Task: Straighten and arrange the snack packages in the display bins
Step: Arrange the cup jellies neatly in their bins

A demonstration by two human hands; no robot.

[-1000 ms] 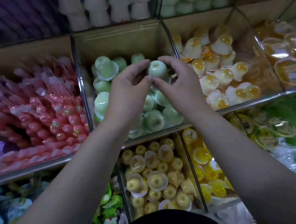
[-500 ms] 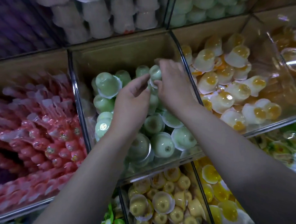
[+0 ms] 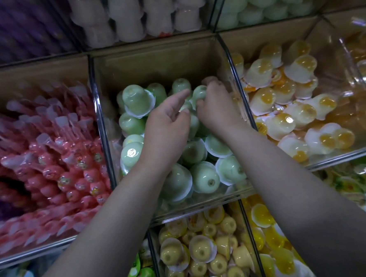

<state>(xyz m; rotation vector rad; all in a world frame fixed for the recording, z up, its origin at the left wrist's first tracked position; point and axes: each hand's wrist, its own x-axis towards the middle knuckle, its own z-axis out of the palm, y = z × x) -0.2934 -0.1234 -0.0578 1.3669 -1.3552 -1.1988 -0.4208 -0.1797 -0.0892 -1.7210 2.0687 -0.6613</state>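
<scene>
Both my hands are inside the middle clear bin (image 3: 168, 60), which holds several pale green jelly cups. My right hand (image 3: 216, 106) grips one green jelly cup (image 3: 199, 93) near the back right of the pile, fingers curled over its top. My left hand (image 3: 168, 126) hovers just left of it above the pile, fingers relaxed and slightly spread, holding nothing. More green cups (image 3: 205, 177) lie jumbled at the bin's front, some on their sides.
A bin of pink stick-shaped snacks (image 3: 50, 163) sits to the left, white-and-orange jelly cups (image 3: 291, 110) to the right. Yellow jelly cups (image 3: 201, 250) fill the bin below. White cups (image 3: 125, 17) and pale green cups (image 3: 272, 2) stand on the shelf above.
My right hand has carried the green cup from mid-pile toward the bin's back right and lowered it. My left hand let go of it and opened beside it.
</scene>
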